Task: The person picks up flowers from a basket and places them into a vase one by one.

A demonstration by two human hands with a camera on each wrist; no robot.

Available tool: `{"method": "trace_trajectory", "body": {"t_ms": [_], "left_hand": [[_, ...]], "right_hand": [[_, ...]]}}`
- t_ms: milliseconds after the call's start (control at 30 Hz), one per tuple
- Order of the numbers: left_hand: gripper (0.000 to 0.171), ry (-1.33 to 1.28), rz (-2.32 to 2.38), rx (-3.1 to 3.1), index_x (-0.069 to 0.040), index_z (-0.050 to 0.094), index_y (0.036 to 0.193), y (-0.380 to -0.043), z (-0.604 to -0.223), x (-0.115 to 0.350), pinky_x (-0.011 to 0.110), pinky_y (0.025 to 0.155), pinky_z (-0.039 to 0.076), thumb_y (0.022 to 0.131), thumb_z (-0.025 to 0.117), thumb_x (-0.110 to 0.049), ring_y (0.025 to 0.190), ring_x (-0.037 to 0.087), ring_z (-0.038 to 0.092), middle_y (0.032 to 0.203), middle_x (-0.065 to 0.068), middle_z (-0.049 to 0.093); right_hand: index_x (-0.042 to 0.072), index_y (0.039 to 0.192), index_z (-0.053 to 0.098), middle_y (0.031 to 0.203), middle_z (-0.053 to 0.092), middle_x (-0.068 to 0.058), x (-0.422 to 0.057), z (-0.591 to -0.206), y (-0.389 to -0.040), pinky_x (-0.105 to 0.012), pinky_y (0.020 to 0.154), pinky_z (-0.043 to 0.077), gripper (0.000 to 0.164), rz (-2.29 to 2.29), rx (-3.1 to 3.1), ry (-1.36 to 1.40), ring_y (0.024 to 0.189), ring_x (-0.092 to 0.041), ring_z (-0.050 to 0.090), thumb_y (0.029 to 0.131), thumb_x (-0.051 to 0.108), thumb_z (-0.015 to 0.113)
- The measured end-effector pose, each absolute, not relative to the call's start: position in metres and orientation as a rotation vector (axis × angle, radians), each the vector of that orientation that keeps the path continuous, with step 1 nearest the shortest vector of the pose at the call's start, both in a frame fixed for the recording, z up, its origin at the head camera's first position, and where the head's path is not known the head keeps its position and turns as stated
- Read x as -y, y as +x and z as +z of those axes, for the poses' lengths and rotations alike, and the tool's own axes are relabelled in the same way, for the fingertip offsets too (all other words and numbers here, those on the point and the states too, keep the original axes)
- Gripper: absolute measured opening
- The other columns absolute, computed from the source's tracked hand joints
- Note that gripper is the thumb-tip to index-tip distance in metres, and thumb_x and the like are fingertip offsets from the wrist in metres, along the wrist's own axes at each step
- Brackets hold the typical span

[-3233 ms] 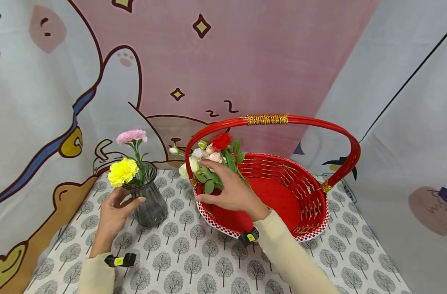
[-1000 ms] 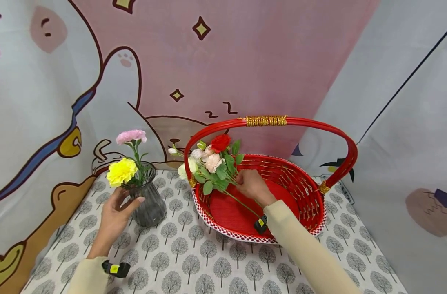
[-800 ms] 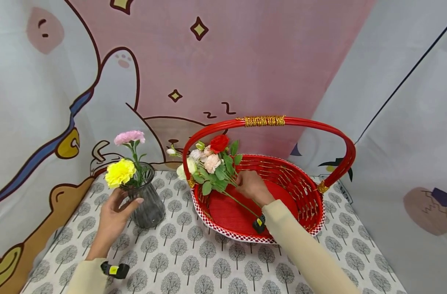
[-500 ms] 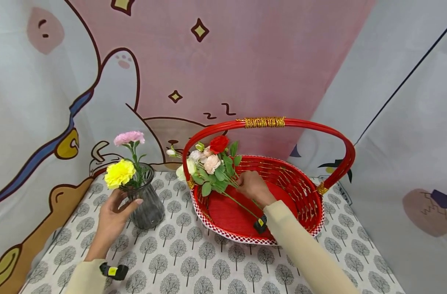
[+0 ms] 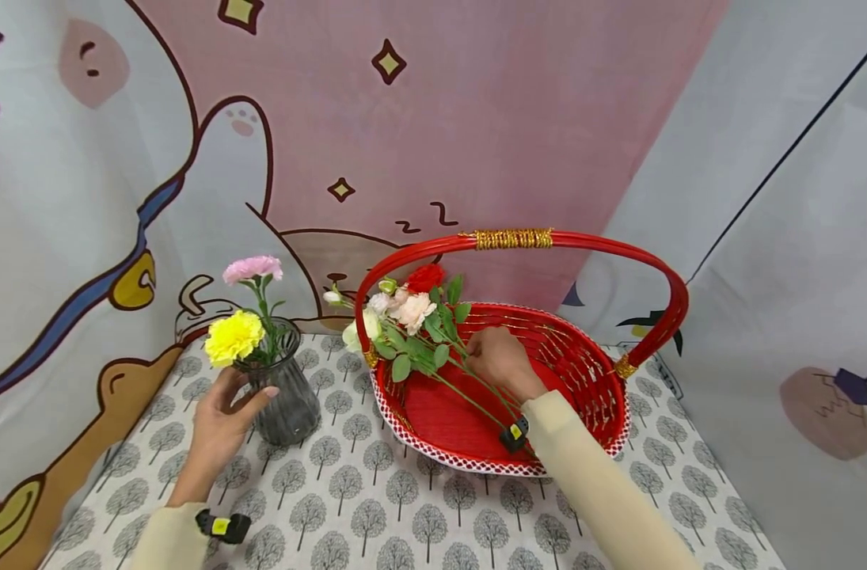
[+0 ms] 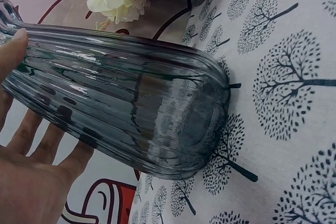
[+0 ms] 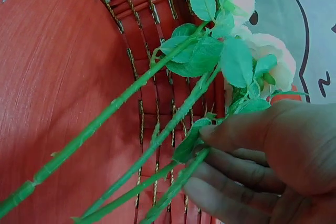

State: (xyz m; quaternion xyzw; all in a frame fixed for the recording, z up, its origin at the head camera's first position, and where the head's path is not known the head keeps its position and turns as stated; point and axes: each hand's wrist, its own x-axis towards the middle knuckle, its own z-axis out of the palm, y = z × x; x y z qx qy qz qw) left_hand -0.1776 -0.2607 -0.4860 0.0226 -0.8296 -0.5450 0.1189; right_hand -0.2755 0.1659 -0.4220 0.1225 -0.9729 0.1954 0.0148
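Observation:
My left hand (image 5: pixel 219 423) holds a grey ribbed glass vase (image 5: pixel 287 402) standing on the cloth, thumb near its neck and fingers along the far side. In the vase stand a yellow carnation (image 5: pixel 234 337) and a pink carnation (image 5: pixel 253 268). My right hand (image 5: pixel 504 360) is inside a red wicker basket (image 5: pixel 433 453). In the right wrist view, its thumb and fingertips pinch a green flower stem (image 7: pixel 176 190) just at a leaf. Pale pink roses (image 5: pixel 413 311), a red flower (image 5: pixel 426 277) and a cream rose (image 5: pixel 363 328) lean over the basket's left end.
The basket's tall red handle (image 5: pixel 618 247), wound with gold cord, arches over the flowers and right hand. Other green stems (image 7: pixel 105 116) lie across the basket floor. A tree-print cloth (image 5: pixel 376 522) covers the table, and a cartoon curtain (image 5: pixel 519 119) hangs behind it.
My right hand came down from over the blossoms to the stems in the basket and took hold. Lately it shifted slightly right, and a pale pink rose moved up over the red flower.

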Motion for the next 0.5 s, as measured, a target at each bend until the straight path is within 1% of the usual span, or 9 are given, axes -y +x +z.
{"method": "trace_trajectory", "body": {"t_ms": [67,133,233,300,333,400,500], "left_hand": [[0.054,0.069,-1.604,2.426,-0.025,0.051,0.148,-0.177,-0.485,0.261,0.002,0.097,0.048,0.099,0.070,-0.035,0.139,0.008,0.048,0.146,0.000,0.052],[0.055,0.081,-1.602,2.434,-0.026,0.050,0.149,-0.176,-0.485,0.261,0.002,0.096,0.048,0.099,0.070,-0.036,0.141,0.014,0.048,0.148,0.001,0.051],[0.055,0.093,-1.600,2.437,-0.026,0.050,0.149,-0.176,-0.484,0.260,0.003,0.097,0.048,0.098,0.070,-0.037,0.144,0.024,0.048,0.149,0.004,0.051],[0.055,0.093,-1.589,2.440,-0.026,0.050,0.149,-0.176,-0.484,0.259,0.004,0.097,0.049,0.098,0.071,-0.036,0.144,0.028,0.047,0.149,0.005,0.052],[0.055,0.091,-1.585,2.439,-0.025,0.051,0.149,-0.177,-0.484,0.259,0.004,0.098,0.049,0.098,0.071,-0.036,0.144,0.028,0.047,0.149,0.006,0.052],[0.054,0.089,-1.581,2.435,-0.024,0.051,0.148,-0.177,-0.485,0.259,0.005,0.098,0.049,0.098,0.071,-0.035,0.143,0.024,0.048,0.148,0.006,0.052],[0.054,0.089,-1.575,2.429,-0.024,0.052,0.147,-0.177,-0.486,0.258,0.004,0.098,0.048,0.098,0.071,-0.035,0.139,0.012,0.049,0.147,0.003,0.053]], "right_hand": [[0.009,0.099,0.081,0.095,0.079,-0.005,-0.167,-0.422,-0.275,-0.040,0.074,0.064,0.017,0.607,3.018,0.388,0.084,-0.020,0.072,0.084,0.011,0.073],[0.009,0.101,0.080,0.096,0.079,-0.006,-0.168,-0.421,-0.274,-0.041,0.074,0.065,0.017,0.614,3.003,0.401,0.086,-0.021,0.073,0.086,0.012,0.073],[0.008,0.101,0.080,0.097,0.079,-0.007,-0.170,-0.419,-0.270,-0.041,0.073,0.065,0.016,0.642,2.976,0.404,0.085,-0.022,0.073,0.087,0.013,0.074],[0.007,0.101,0.080,0.097,0.079,-0.008,-0.171,-0.418,-0.268,-0.041,0.073,0.065,0.016,0.677,2.959,0.395,0.083,-0.021,0.073,0.088,0.013,0.074],[0.007,0.102,0.080,0.097,0.079,-0.008,-0.172,-0.417,-0.267,-0.041,0.073,0.065,0.016,0.696,2.952,0.388,0.082,-0.021,0.072,0.088,0.013,0.074],[0.006,0.101,0.080,0.096,0.078,-0.008,-0.174,-0.417,-0.266,-0.040,0.072,0.065,0.016,0.727,2.936,0.386,0.080,-0.020,0.071,0.088,0.013,0.074],[0.005,0.101,0.080,0.092,0.078,-0.008,-0.176,-0.417,-0.265,-0.038,0.068,0.064,0.016,0.762,2.911,0.398,0.076,-0.018,0.071,0.089,0.014,0.075]]}}
